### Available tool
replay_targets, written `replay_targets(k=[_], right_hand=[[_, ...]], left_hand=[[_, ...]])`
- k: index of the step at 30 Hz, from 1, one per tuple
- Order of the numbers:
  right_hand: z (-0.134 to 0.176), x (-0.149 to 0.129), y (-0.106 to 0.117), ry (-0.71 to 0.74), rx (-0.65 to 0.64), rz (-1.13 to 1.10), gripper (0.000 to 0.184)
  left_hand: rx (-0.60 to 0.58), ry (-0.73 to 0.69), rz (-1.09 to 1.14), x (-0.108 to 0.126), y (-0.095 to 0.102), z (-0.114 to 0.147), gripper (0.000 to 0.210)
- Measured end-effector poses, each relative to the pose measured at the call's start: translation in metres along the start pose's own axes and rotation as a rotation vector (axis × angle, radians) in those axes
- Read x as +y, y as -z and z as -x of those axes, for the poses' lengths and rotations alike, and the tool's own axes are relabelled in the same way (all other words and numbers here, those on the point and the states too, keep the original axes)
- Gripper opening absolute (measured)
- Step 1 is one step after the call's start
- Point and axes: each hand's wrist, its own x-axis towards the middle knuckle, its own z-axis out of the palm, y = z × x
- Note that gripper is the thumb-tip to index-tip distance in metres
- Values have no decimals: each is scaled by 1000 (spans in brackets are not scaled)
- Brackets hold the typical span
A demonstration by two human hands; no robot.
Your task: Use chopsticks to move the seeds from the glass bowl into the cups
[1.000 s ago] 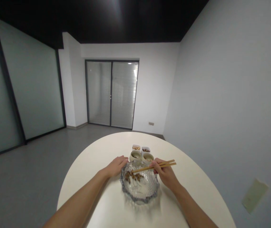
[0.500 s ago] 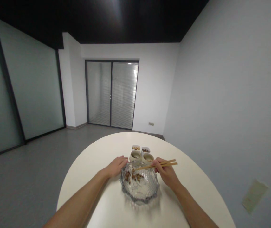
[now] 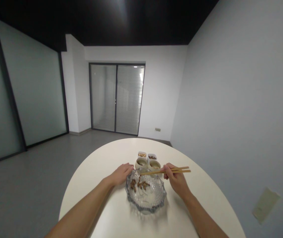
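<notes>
My right hand (image 3: 173,177) is closed round a pair of wooden chopsticks (image 3: 153,172), held nearly level. Their tips reach over the far left part of a scalloped clear glass bowl (image 3: 147,209). Several small brown elongated pieces (image 3: 143,185) lie in that bowl, mostly on its left side. A dark speck shows just under the chopstick tips; whether it is pinched, I cannot tell. At the bowl's left rim, my left hand (image 3: 121,174) lies with fingers stretched out, holding nothing.
Behind the glass bowl stand two beige cups, a left cup (image 3: 141,162) and a right cup (image 3: 154,165). Farther back are a white dish of pale pieces (image 3: 142,154) and another dish of dark pieces (image 3: 152,157). All stand on a round white table (image 3: 101,158).
My right hand has shifted slightly right, and the chopstick tips have risen toward the bowl's far rim. My left hand and the bowl stay where they were.
</notes>
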Motion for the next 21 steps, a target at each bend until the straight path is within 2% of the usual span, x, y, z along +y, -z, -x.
replay_targets(k=[4,10,13,16,21], right_hand=[[-3,0,3,41,115,-10,64],[-8,11,9,69,367,49,64],[-12,22,12,54,443,108,66],[-16,32,11,30,454,147,68],[-19,43,5,-4,389,162,69]], left_hand=[[-14,34,-7,-2,0,0,63],[-3,-7,-43,4,2,1,67],[-1,-32,-33,8,3,1,66],[11,-24,-25,9,4,2,64],[8,-15,-26,7,4,2,60]])
